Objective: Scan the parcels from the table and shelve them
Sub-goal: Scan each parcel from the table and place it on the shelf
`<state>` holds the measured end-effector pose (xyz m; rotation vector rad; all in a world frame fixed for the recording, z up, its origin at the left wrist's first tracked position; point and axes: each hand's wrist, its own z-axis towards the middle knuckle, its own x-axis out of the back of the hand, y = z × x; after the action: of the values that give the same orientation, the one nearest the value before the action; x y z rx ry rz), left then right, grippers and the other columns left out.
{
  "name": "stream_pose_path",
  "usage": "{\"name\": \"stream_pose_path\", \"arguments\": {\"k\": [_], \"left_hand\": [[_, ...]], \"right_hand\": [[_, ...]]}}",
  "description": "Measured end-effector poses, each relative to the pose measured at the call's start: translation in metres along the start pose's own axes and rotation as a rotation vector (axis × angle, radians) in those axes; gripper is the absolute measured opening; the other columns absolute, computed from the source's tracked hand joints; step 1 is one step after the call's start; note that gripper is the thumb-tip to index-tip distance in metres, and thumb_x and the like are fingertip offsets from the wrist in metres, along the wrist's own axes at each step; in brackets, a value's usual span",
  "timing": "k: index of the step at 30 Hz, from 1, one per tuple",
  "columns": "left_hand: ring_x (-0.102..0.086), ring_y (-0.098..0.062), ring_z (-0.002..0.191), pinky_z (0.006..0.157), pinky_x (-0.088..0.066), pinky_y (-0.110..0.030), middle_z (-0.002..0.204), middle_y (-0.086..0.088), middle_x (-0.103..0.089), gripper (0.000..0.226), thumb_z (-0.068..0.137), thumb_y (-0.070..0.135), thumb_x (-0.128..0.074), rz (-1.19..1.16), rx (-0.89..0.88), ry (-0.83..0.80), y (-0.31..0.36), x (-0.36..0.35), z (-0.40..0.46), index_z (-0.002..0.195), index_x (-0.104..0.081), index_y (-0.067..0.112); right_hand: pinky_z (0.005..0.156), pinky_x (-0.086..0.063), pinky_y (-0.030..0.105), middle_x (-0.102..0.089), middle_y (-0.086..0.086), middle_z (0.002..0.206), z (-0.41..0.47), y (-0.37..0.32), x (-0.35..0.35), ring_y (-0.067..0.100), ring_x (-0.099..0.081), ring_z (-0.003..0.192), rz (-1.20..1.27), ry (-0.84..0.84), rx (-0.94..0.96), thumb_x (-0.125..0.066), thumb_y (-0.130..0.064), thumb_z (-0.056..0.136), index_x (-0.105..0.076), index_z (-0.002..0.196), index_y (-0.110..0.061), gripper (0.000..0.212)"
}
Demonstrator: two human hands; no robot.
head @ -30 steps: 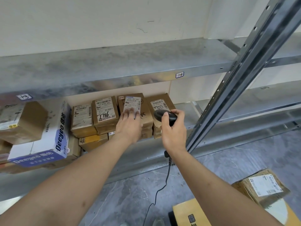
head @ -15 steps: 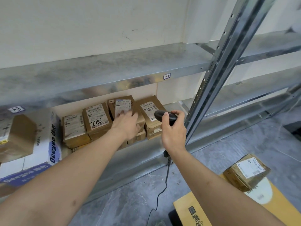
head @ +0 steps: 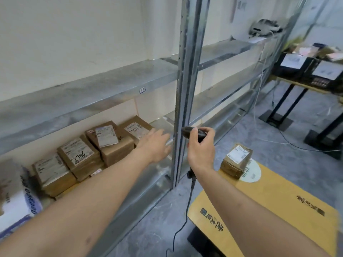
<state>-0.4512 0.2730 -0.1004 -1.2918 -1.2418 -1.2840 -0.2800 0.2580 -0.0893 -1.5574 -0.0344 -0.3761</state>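
Note:
A row of brown labelled parcels (head: 109, 141) sits on the lower metal shelf (head: 161, 125), one of them marked 786 (head: 78, 154). My left hand (head: 156, 143) hovers open in front of the rightmost shelved parcel (head: 136, 129), fingers relaxed, holding nothing. My right hand (head: 201, 147) grips a black corded barcode scanner (head: 193, 132) just right of the shelf upright (head: 185, 89). One brown parcel (head: 236, 160) with a white label lies on the yellow table (head: 278, 204) at the lower right.
The scanner cable (head: 185, 210) hangs down to the grey floor. A white and blue carton (head: 16, 204) sits at the far left of the shelf. A black-legged table (head: 300, 84) with dark boxes stands at the back right. The upper shelves (head: 111, 84) are bare.
My left hand has come off the shelved parcel and drawn back to the right. The view has swung right, bringing the table and its parcel into sight.

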Motion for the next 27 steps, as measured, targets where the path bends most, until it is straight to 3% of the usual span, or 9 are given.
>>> {"name": "stream_pose_path", "arguments": {"k": [4, 12, 16, 21, 27], "left_hand": [[-0.043, -0.033, 0.14, 0.117, -0.036, -0.052, 0.154, -0.008, -0.047, 0.057, 0.104, 0.05, -0.045, 0.016, -0.119, 0.009, 0.046, -0.004, 0.02, 0.154, -0.045, 0.024], [-0.046, -0.032, 0.135, 0.113, -0.04, -0.048, 0.149, -0.007, -0.049, 0.053, 0.105, 0.05, -0.045, 0.071, -0.232, -0.062, 0.148, -0.024, 0.077, 0.149, -0.047, 0.021], [-0.051, -0.032, 0.127, 0.108, -0.043, -0.048, 0.14, -0.008, -0.055, 0.049, 0.103, 0.05, -0.044, 0.06, -0.264, -0.115, 0.193, -0.043, 0.109, 0.14, -0.052, 0.02], [-0.054, -0.034, 0.126, 0.106, -0.044, -0.047, 0.138, -0.008, -0.057, 0.051, 0.103, 0.051, -0.046, 0.017, -0.268, -0.159, 0.236, -0.067, 0.141, 0.143, -0.051, 0.021], [-0.055, -0.033, 0.119, 0.098, -0.044, -0.044, 0.125, -0.008, -0.058, 0.038, 0.1, 0.044, -0.049, -0.043, -0.246, -0.237, 0.267, -0.098, 0.18, 0.125, -0.056, 0.018]], "right_hand": [[0.066, -0.048, 0.038, -0.071, -0.001, 0.095, 0.011, 0.013, 0.044, 0.019, -0.068, 0.083, -0.057, 0.114, -0.046, -0.044, -0.057, 0.103, -0.043, 0.116, -0.037, 0.024], [0.08, -0.059, 0.051, -0.068, -0.009, 0.095, 0.061, 0.057, 0.125, 0.022, -0.072, 0.084, -0.025, 0.232, -0.166, -0.045, -0.06, 0.099, -0.041, 0.111, -0.041, 0.023], [0.079, -0.057, 0.044, -0.07, -0.007, 0.104, 0.094, 0.086, 0.159, 0.018, -0.07, 0.088, -0.049, 0.266, -0.199, -0.045, -0.06, 0.096, -0.04, 0.108, -0.045, 0.019], [0.077, -0.053, 0.04, -0.072, -0.008, 0.093, 0.122, 0.118, 0.189, 0.017, -0.069, 0.087, -0.082, 0.259, -0.267, -0.046, -0.053, 0.101, -0.042, 0.112, -0.038, 0.019], [0.071, -0.046, 0.036, -0.068, -0.011, 0.095, 0.153, 0.152, 0.206, 0.014, -0.066, 0.088, -0.105, 0.274, -0.356, -0.046, -0.049, 0.104, -0.045, 0.12, -0.032, 0.023]]}}
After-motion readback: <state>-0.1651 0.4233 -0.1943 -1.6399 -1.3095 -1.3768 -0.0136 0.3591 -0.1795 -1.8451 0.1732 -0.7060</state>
